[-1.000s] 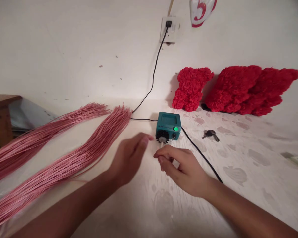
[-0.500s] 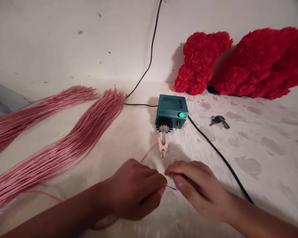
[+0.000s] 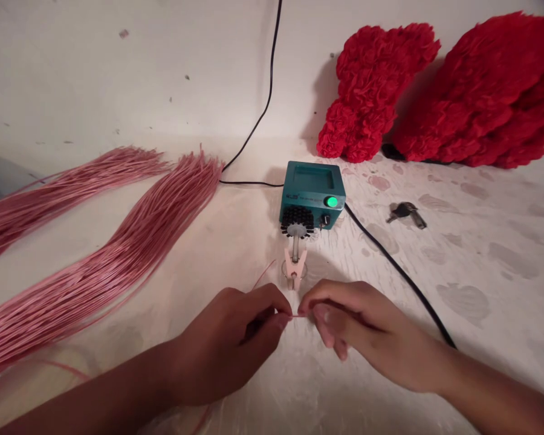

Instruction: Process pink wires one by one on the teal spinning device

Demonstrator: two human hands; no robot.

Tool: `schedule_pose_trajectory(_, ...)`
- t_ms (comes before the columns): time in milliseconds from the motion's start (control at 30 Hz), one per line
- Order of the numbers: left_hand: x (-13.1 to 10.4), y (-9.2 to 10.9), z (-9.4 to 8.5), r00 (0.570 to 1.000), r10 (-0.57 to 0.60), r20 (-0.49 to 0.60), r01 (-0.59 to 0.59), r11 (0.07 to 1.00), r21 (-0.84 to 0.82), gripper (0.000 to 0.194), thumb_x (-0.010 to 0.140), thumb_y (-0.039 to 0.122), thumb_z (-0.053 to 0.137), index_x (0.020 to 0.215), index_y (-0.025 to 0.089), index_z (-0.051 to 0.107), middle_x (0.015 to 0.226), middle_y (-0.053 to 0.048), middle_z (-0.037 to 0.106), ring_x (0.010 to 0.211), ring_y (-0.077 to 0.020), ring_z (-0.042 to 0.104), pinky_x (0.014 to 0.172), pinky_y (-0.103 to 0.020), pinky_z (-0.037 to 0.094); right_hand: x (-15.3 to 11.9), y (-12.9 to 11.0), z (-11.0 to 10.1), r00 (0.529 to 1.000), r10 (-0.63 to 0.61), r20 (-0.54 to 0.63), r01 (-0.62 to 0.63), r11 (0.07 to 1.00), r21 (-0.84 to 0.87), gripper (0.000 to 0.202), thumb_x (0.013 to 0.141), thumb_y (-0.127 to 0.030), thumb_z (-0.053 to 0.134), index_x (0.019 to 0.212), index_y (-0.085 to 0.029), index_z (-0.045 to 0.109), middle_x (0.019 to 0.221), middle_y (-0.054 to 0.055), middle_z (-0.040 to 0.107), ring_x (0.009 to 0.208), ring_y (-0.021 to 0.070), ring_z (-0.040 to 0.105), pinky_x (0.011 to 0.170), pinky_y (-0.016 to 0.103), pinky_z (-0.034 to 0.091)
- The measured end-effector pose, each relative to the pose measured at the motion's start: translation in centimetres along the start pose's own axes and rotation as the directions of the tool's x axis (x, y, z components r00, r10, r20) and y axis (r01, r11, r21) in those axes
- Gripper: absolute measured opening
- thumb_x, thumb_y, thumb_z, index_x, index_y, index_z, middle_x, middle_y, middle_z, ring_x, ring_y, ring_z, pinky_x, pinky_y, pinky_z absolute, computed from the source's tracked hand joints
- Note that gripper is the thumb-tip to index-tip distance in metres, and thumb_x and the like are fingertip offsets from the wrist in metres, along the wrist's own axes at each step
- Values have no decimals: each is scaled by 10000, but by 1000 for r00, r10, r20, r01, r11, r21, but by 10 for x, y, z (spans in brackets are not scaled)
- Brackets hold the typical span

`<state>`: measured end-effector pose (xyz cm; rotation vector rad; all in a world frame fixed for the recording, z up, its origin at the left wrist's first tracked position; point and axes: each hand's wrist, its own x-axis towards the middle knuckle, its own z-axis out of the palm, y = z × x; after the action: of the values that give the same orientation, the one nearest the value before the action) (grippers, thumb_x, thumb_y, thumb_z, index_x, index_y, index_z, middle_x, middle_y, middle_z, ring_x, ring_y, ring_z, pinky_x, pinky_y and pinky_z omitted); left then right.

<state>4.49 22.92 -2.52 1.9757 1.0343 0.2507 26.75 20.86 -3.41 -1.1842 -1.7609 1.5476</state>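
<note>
My left hand (image 3: 236, 344) pinches a thin pink strand (image 3: 298, 316) between thumb and fingertips. The fingertips of my right hand (image 3: 367, 332) close on the same strand, a short piece of which shows between the two hands. Just beyond them a pale pink clothespin (image 3: 294, 267) sits at the end of a metal shaft. That shaft comes out of a black bristled wheel (image 3: 297, 223) on the front of a teal machine (image 3: 314, 187) with a lit green button. Another pink length rises behind my left hand.
Two long bundles of pink strands (image 3: 136, 235) lie at the left. Red ruffled flowers (image 3: 367, 90) stand against the wall at the back right. Keys (image 3: 407, 213) lie right of the machine. A black cable (image 3: 403, 275) curves past my right hand.
My left fingertips have turned upward, and my right fingers have closed on the strand's end, which stuck out free before. The view has shifted slightly.
</note>
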Motion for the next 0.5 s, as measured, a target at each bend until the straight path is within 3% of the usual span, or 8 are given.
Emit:
schedule_pose_trajectory(200, -2, -2, 1, 998, 54, -31, -53, 998, 33, 183, 954, 248, 434, 932, 224, 614, 555, 92, 466, 487, -83, 396, 490, -201, 312, -3, 3, 2, 994, -101, -50, 95, 988, -120, 226, 987, -293, 446, 1004, -182, 642, 657, -29, 542, 546, 89, 517, 490, 198, 424)
schedule_pose_trajectory(367, 0, -7, 5, 995, 78, -60, -75, 996, 52, 185, 969, 276, 431, 931, 237, 608, 580, 87, 505, 504, -85, 422, 504, -203, 330, -2, 2, 6, 990, -113, -84, 99, 982, -162, 84, 918, -251, 571, 919, -192, 632, 615, -66, 470, 509, 63, 399, 448, 171, 324)
schedule_pose_trajectory(500, 0, -6, 4, 995, 73, -65, -71, 997, 34, 178, 962, 257, 434, 910, 224, 601, 555, 95, 470, 485, -78, 395, 483, -194, 309, -1, 3, 9, 983, -113, -142, 88, 981, -172, 120, 926, -254, 562, 834, -195, 613, 591, -72, 438, 501, 65, 365, 431, 174, 296)
